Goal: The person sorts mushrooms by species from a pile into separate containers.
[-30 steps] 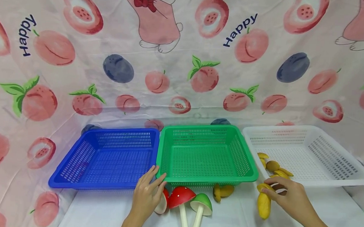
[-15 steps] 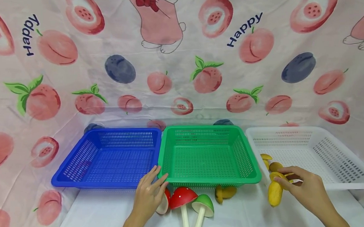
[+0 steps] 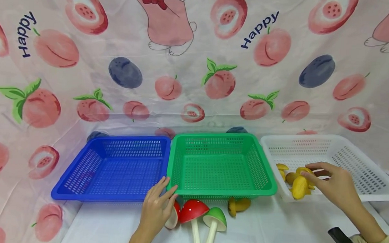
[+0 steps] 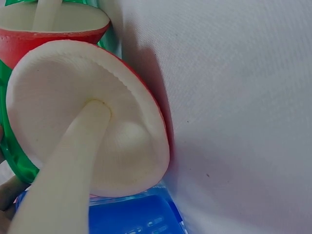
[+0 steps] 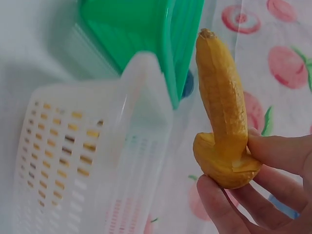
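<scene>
- Head view: a yellow mushroom (image 3: 299,187) is pinched in the right hand (image 3: 334,181), with the white basket (image 3: 357,159) just below it.
- Left hand (image 3: 157,206) is relaxed, fingers stretched toward the green basket (image 3: 217,191) ahead; a red mushroom (image 4: 131,151) is seen right beside it.

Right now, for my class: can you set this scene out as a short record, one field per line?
Right grip: pinches a yellow mushroom over the white basket
Left grip: at the near-left corner of the green basket
Basket order, left to right: blue basket, green, white
In white: yellow pieces
On table: two red-capped mushrooms, a green-capped mushroom, a brownish mushroom
</scene>
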Available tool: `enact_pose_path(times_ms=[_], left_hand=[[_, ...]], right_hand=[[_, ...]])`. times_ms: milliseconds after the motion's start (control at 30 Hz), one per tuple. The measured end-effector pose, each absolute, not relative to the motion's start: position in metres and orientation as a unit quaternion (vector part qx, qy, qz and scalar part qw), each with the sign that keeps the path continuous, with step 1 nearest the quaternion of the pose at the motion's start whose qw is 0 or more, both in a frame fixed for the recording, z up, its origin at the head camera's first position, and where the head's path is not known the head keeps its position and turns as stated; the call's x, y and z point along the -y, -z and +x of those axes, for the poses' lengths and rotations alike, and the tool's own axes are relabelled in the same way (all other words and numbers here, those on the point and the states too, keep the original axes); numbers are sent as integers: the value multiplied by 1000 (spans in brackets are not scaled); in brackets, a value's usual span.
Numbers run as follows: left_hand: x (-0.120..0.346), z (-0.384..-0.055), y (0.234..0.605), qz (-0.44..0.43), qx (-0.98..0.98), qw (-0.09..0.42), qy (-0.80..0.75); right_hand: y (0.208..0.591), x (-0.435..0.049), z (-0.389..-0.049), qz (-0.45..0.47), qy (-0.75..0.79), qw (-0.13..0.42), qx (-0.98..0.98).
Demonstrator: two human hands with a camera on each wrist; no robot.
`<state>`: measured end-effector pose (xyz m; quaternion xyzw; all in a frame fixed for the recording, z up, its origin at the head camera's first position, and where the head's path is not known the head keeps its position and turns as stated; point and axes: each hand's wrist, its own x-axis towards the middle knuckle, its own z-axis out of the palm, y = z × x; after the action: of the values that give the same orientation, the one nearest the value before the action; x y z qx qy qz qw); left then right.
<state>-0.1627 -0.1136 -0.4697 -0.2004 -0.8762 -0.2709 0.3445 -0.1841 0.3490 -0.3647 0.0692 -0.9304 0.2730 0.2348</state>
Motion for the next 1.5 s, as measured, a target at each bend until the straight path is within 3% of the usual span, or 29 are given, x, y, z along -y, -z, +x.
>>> enact_pose_path(times_ms=[833,1500], left_hand=[[111,-162,469,-200,875,351,266],[112,-162,469,-203,873,352,269]], right_hand=[[405,-426,-221,-21,-242,200,949],[430,-455,-232,-48,-203,79,975]])
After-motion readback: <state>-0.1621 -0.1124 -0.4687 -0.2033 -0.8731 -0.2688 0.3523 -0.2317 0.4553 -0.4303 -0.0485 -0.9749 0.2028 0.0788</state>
